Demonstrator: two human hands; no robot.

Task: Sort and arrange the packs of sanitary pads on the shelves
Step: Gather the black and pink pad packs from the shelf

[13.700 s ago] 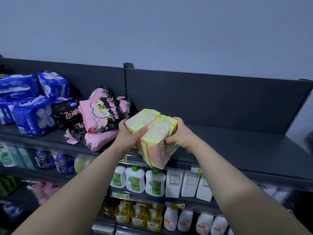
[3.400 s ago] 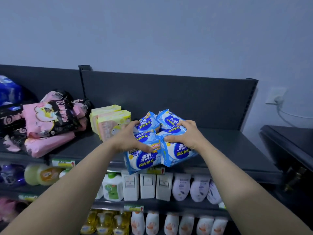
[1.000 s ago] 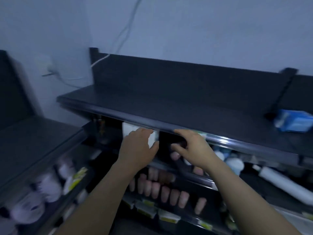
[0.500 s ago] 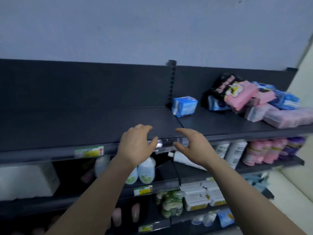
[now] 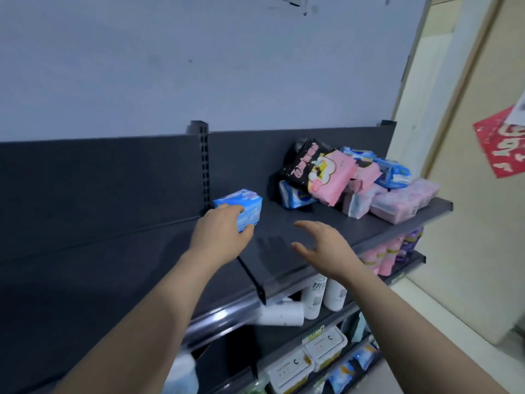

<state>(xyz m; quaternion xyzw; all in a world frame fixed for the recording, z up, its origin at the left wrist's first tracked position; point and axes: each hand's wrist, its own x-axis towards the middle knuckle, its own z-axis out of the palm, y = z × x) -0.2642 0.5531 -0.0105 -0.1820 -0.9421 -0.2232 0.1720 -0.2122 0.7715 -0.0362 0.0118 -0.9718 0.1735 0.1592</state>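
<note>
A small light-blue pack [image 5: 247, 208] of pads stands alone on the dark top shelf [image 5: 287, 223], beside the upright post. My left hand [image 5: 220, 233] reaches onto it, fingers over its top and thumb against its front, curling round it. My right hand [image 5: 322, 245] hovers open above the shelf to the right, fingers spread, holding nothing. Further right lies a loose pile: a black-and-pink pack [image 5: 318, 169] on top, a blue-and-white pack [image 5: 295, 197] under it, blue packs [image 5: 393, 173] behind, and pale pink packs [image 5: 403, 199] at the shelf's end.
The top shelf's left section holds nothing. Below stand white bottles [image 5: 325, 291], one white bottle lying down [image 5: 281, 316], pink bottles [image 5: 383, 255] and white lidded boxes [image 5: 311, 355]. A doorway with a red poster [image 5: 504, 140] is at the right.
My view has swung right and closer to the shelf. My left hand has gone forward from the shelf edge onto the light-blue pack. My right hand has risen over the shelf.
</note>
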